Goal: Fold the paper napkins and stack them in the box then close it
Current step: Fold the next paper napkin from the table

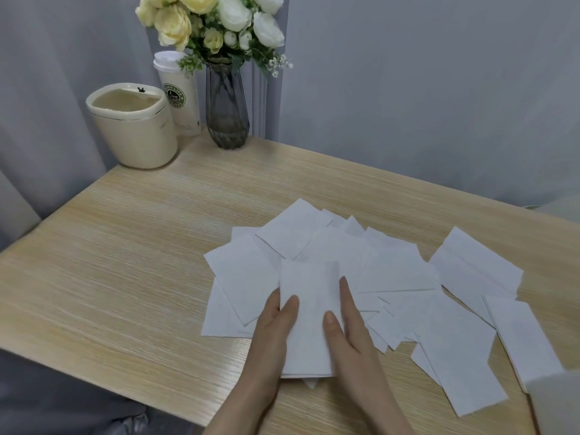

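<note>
A folded white paper napkin (309,296) is held just above the wooden table (125,246), near its front edge. My left hand (271,337) grips its left side, thumb on top and fingers underneath. My right hand (353,334) grips its right side, thumb on top and a finger along the edge. Behind and to the right, several loose white napkins (395,271) lie fanned out and overlapping on the table. No napkin box can be clearly identified in view.
At the back left stand a cream round container (135,130), a white lidded paper cup (182,95) and a dark glass vase (226,114) of white and yellow flowers. A blurred white object (555,403) cuts into the bottom right corner. Grey curtains hang behind.
</note>
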`<state>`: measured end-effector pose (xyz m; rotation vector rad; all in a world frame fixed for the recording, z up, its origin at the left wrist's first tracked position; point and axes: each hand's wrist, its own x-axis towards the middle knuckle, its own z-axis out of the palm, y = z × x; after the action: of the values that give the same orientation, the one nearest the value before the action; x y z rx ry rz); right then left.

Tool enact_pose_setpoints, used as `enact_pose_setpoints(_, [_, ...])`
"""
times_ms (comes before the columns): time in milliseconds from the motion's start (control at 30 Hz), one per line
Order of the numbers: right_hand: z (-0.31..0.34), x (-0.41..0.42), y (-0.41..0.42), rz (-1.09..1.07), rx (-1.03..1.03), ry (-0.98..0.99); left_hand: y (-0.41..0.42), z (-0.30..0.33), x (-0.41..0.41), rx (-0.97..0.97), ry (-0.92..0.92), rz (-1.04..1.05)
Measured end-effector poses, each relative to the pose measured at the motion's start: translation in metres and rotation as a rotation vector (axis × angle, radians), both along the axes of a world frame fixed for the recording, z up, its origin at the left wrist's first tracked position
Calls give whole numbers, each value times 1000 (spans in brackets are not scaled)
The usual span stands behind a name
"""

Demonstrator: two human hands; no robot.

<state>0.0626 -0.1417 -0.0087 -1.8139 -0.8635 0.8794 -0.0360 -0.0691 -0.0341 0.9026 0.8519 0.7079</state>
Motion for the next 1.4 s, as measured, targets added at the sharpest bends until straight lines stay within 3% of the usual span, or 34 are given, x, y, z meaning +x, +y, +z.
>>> enact_pose_setpoints(267, [3, 8, -2, -15, 80, 89, -3, 3, 11, 73, 88, 36])
enact_pose_setpoints(433, [1, 16, -7, -195, 138, 234, -5, 10, 24, 60, 66, 296])
enact_pose_setpoints(633, [-4, 16, -15, -147, 85, 434, -13, 16, 36, -6, -29, 395])
enact_pose_setpoints(867, [12, 50, -25, -129, 66, 269, 6, 10, 13, 41, 4, 301])
enact_pose_setpoints(1000, [13, 59, -24, -234, 102, 182, 2, 8, 13, 65, 0, 205])
enact_pose_setpoints(1167, [5, 48, -23, -284, 151, 209, -12, 6, 25, 84, -17, 311])
enact_pose_setpoints(1400, [11, 50, -29, -308, 200, 238, -17, 8, 33, 29, -4, 268])
